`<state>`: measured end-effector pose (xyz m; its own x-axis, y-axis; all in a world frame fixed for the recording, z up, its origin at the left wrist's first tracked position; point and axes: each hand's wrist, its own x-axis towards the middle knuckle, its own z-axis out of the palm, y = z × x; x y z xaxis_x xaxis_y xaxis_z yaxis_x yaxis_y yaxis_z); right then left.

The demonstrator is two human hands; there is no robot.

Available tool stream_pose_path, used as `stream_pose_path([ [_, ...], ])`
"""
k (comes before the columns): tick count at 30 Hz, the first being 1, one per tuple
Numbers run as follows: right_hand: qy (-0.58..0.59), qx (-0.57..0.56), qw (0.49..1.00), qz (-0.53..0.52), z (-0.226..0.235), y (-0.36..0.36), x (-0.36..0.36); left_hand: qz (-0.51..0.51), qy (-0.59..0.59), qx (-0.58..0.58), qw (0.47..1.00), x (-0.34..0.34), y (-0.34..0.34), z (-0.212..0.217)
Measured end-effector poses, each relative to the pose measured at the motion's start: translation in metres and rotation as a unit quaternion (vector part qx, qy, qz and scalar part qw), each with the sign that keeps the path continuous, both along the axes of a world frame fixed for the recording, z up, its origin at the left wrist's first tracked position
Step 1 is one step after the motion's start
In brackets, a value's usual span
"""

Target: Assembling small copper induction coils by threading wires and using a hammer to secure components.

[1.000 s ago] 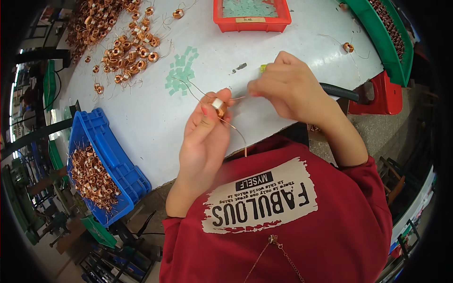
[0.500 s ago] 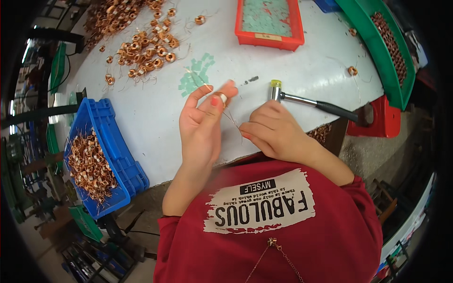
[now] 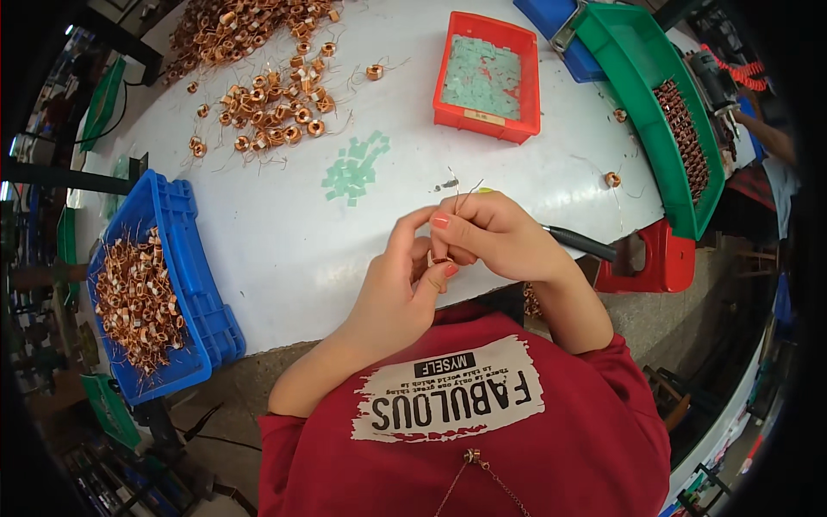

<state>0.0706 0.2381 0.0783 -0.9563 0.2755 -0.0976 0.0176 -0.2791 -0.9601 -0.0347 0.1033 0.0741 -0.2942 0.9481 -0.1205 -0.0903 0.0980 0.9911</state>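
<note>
In front of my chest, both hands meet over one small copper coil (image 3: 442,260), mostly covered by fingers. My left hand (image 3: 401,280) is closed, pinching the coil between thumb and fingers. My right hand (image 3: 504,237) is closed as well, its thumb and forefinger pressed on the coil's thin lead wires (image 3: 460,200), whose ends stick up above the fingers. Behind my right hand lies a hammer; its black handle (image 3: 581,243) shows while its head is nearly all hidden. Small pale green squares (image 3: 353,168) are scattered on the table beyond my left hand.
Copper coils (image 3: 271,108) are heaped at the far left of the white table (image 3: 284,224). A blue crate (image 3: 211,293) of coils stands left. A red tray (image 3: 493,128) holds green squares. On the right are a green bin (image 3: 603,39) with coils in rows and a red stool (image 3: 672,258).
My hands have come together; the left moved right and down, turning the coil. My right hand now grips the wires, pointing upward. The view has shifted slightly.
</note>
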Motion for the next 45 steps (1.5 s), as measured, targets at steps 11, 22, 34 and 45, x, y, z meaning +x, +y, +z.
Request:
stream_pose_path([
  [11,-0.011,0.050,0.997,-0.053,-0.016,-0.003,-0.013,-0.002,0.162,-0.003,0.987,-0.010,-0.014,-0.009],
  [22,-0.055,0.440,0.887,-0.125,0.012,0.057,-0.089,0.085,-0.090,-0.079,0.989,-0.042,-0.052,-0.022],
  [34,-0.142,0.726,0.672,-0.021,-0.057,0.061,-0.138,0.131,-0.104,-0.053,0.985,-0.051,-0.062,-0.021],
  [45,-0.187,0.638,0.744,-0.071,-0.067,0.047,-0.132,0.145,-0.124,-0.031,0.981,-0.057,-0.054,-0.024],
])
